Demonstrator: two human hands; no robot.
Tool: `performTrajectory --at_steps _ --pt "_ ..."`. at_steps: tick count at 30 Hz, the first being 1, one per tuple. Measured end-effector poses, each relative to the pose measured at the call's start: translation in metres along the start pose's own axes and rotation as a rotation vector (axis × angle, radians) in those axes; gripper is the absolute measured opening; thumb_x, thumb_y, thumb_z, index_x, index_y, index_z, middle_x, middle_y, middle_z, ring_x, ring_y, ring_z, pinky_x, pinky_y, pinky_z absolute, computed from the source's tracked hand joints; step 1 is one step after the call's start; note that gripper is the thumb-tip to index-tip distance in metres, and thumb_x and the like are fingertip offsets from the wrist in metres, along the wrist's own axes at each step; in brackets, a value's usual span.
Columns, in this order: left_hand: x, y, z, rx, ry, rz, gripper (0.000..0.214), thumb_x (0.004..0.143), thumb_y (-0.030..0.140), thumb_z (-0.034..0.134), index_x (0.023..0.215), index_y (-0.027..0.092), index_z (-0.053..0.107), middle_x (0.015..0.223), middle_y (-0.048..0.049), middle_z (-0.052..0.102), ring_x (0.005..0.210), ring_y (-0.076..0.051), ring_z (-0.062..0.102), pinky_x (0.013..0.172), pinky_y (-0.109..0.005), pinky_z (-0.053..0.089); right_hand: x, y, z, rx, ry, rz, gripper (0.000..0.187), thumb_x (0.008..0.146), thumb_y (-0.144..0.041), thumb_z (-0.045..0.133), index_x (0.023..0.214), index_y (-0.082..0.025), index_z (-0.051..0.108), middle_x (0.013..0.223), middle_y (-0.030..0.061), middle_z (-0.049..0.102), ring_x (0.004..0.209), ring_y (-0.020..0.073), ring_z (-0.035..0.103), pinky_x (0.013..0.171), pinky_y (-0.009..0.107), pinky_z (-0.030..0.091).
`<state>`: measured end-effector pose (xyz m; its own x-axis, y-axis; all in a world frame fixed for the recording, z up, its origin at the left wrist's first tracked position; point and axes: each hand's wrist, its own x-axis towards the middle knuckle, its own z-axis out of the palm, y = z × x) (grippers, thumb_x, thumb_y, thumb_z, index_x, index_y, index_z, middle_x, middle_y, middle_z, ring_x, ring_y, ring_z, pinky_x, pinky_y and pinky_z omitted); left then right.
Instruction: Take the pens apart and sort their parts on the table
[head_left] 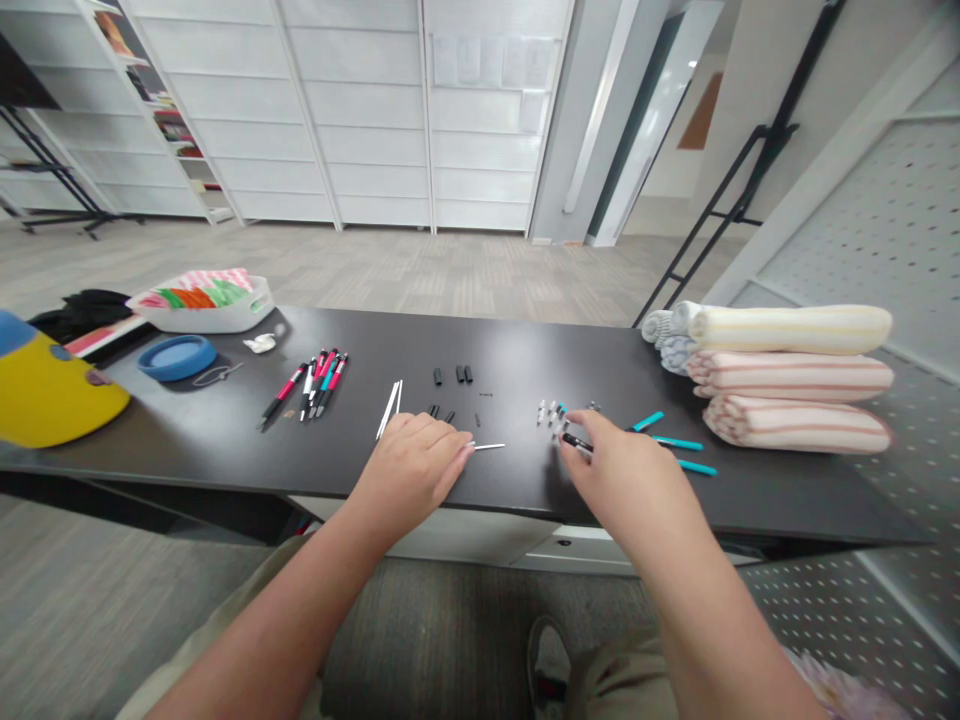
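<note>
On the black table, my left hand rests with fingers curled, pinching a thin white refill by its end. My right hand is closed on a small black pen part beside a cluster of tiny clear tips. Teal pen barrels lie just right of that hand. More white refills lie left of my left hand, and small black caps sit further back. Finished red and teal pens lie in a row to the left.
A white basket of coloured cloths, a blue round lid and a yellow object sit at the left end. Rolled striped towels are stacked at the right end. White shelving lines the far wall.
</note>
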<state>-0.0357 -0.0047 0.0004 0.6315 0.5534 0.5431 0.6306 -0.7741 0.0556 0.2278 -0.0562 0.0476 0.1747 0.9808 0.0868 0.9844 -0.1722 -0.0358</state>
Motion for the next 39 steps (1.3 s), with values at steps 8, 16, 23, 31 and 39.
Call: performTrajectory --at_steps 8,16,23,31,39 --pt "0.003 0.001 0.001 -0.001 0.021 0.012 0.017 0.106 0.026 0.057 0.110 0.019 0.072 0.103 -0.0067 0.078 0.092 -0.024 0.067 0.085 -0.042 0.044 0.017 0.005 0.023 0.083 0.076 0.035 0.030 0.099 -0.047 0.061 0.117 -0.026 0.073 0.083 0.0077 0.080 0.080 0.0296 0.077 0.069 0.034 0.047" --pt "0.001 0.001 -0.001 -0.010 0.052 0.016 0.016 0.106 0.026 0.059 0.112 0.019 0.072 0.104 -0.0056 0.079 0.091 -0.023 0.067 0.086 -0.042 0.044 0.021 0.004 0.026 0.063 0.040 0.027 0.024 0.100 -0.042 0.061 0.110 -0.026 0.074 0.086 0.0081 0.081 0.081 0.0289 0.077 0.069 0.033 0.047" --pt "0.003 0.002 -0.003 -0.001 0.068 0.039 0.015 0.106 0.026 0.060 0.112 0.019 0.072 0.102 -0.0055 0.079 0.090 -0.022 0.068 0.085 -0.040 0.044 0.022 0.007 0.029 0.053 0.047 0.005 0.025 0.098 -0.042 0.063 0.111 -0.024 0.076 0.086 0.0099 0.081 0.081 0.0302 0.077 0.068 0.033 0.047" --pt "0.001 0.006 -0.003 -0.048 0.088 0.059 0.013 0.106 0.028 0.060 0.109 0.020 0.070 0.098 -0.0044 0.078 0.090 -0.021 0.067 0.086 -0.040 0.042 0.000 -0.018 0.016 0.571 0.083 -0.198 0.023 0.097 -0.046 0.068 0.107 -0.029 0.078 0.083 0.0000 0.080 0.070 0.0194 0.074 0.069 0.028 0.048" --pt "0.002 0.012 -0.005 -0.063 0.099 0.097 0.013 0.106 0.019 0.055 0.099 0.018 0.066 0.092 -0.0040 0.075 0.086 -0.021 0.063 0.084 -0.041 0.041 -0.015 -0.052 0.022 0.884 -0.014 -0.318 0.014 0.096 -0.035 0.069 0.098 -0.027 0.080 0.075 -0.0044 0.077 0.059 0.0126 0.064 0.060 0.023 0.043"
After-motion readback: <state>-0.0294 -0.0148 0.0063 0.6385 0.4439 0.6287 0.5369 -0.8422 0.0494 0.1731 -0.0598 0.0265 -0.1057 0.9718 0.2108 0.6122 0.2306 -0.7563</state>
